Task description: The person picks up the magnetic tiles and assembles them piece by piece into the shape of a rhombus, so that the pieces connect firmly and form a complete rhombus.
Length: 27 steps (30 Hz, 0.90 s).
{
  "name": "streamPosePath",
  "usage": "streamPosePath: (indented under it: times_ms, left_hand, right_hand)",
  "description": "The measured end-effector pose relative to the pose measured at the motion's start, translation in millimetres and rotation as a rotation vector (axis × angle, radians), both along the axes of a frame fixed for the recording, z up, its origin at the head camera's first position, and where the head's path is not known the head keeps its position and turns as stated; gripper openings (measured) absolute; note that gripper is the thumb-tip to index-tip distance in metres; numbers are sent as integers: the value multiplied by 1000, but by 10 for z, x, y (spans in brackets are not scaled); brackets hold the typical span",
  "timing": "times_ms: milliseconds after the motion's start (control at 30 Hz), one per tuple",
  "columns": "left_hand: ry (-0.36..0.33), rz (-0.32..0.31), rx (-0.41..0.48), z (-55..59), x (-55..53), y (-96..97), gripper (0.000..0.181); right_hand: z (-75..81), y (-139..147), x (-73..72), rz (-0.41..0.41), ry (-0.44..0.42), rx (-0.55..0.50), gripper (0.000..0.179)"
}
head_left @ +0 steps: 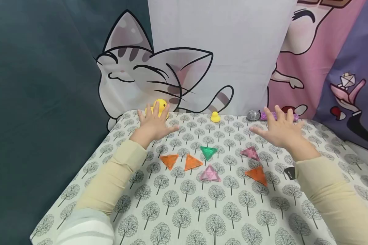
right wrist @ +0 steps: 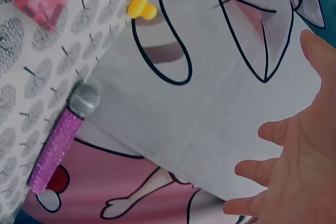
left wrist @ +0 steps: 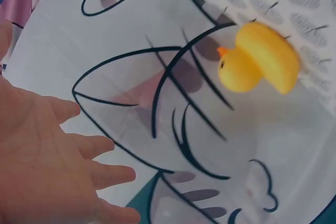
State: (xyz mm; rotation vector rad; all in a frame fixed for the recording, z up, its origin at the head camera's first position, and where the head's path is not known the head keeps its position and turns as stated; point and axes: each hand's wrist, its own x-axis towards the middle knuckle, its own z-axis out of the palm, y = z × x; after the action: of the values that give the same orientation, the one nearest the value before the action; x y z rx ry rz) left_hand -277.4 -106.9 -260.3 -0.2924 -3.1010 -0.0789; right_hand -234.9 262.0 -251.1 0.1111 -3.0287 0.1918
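My left hand is raised with its fingers spread, overlapping the large yellow rubber duck in the head view. On the other side my right hand is held up the same way, fingers apart, near the purple glittery toy microphone. Neither hand holds anything. Between the arms lie translucent triangular pieces: two orange triangles, a green triangle and a light pink triangle. Nearer the right arm are a darker pink triangle and another orange triangle.
A small yellow duck stands at the table's back edge. The table wears a tree-print cloth. Behind it hangs a curtain with a cartoon cat. A small black object shows beside the right sleeve.
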Motion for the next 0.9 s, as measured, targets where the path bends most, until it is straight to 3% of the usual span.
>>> streamPosePath:
  times_ms: [233, 600, 900]
  left_hand:
    - [-47, -13, 76, -323, 33, -72, 93]
    - [-225, -14, 131, -810, 168, -52, 96]
    - [-355, 5, 153, -1005, 242, 5, 91]
  right_hand:
    - [-165, -113, 56, 42, -5, 26, 93]
    - [-514, -346, 160, 130, -44, 68, 94]
    - [-816, -562, 225, 221, -49, 80, 84]
